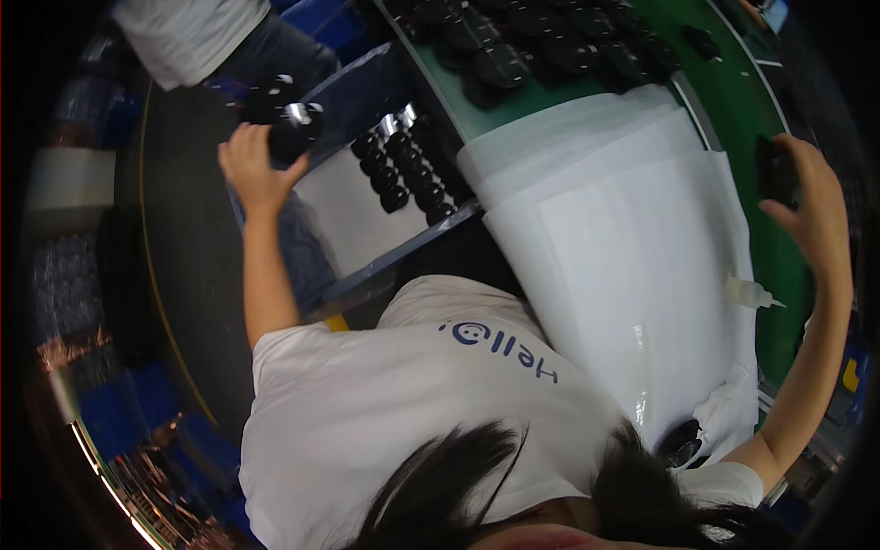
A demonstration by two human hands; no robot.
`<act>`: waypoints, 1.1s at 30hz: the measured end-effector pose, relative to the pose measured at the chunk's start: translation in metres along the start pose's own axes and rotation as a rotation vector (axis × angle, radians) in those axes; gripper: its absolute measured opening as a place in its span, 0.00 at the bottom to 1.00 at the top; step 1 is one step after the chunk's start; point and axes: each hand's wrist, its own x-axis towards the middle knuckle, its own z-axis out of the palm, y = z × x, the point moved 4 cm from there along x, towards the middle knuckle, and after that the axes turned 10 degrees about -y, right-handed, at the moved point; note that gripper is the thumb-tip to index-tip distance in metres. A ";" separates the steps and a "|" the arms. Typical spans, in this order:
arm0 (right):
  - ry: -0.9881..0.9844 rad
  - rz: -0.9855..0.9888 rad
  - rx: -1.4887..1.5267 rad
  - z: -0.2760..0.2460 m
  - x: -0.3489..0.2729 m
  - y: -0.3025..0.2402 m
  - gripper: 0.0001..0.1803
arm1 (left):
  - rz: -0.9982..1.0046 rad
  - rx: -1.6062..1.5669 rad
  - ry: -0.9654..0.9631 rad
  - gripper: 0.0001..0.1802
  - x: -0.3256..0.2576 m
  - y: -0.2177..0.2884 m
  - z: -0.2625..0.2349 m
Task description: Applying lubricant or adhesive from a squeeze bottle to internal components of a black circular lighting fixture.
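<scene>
At the left, my left hand point(257, 170) is raised beside an open box, its fingers and thumb closed round a glossy black rounded part point(295, 133). A second dark rounded piece point(266, 99) shows just beyond it; whether the hand holds that too, I cannot tell. Inside the blue-lined box point(335, 215) stand rows of similar black parts point(396, 170) on a white sheet. Far to the right, over the green bench, my right hand point(814, 206) grips a flat black piece point(777, 172) between thumb and fingers. My arms are spread wide apart.
White sheets point(623, 229) cover part of the green bench point(779, 312). Many black parts point(550, 46) are piled at its far end. A nozzle bottle point(750, 292), crumpled white tissue point(726, 403) and black pieces point(680, 445) lie nearer. Another person point(197, 37) stands far left.
</scene>
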 end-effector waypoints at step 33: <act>-0.300 -0.105 0.052 0.061 0.006 -0.141 0.41 | -0.094 -0.866 -0.960 0.35 -0.222 0.100 0.243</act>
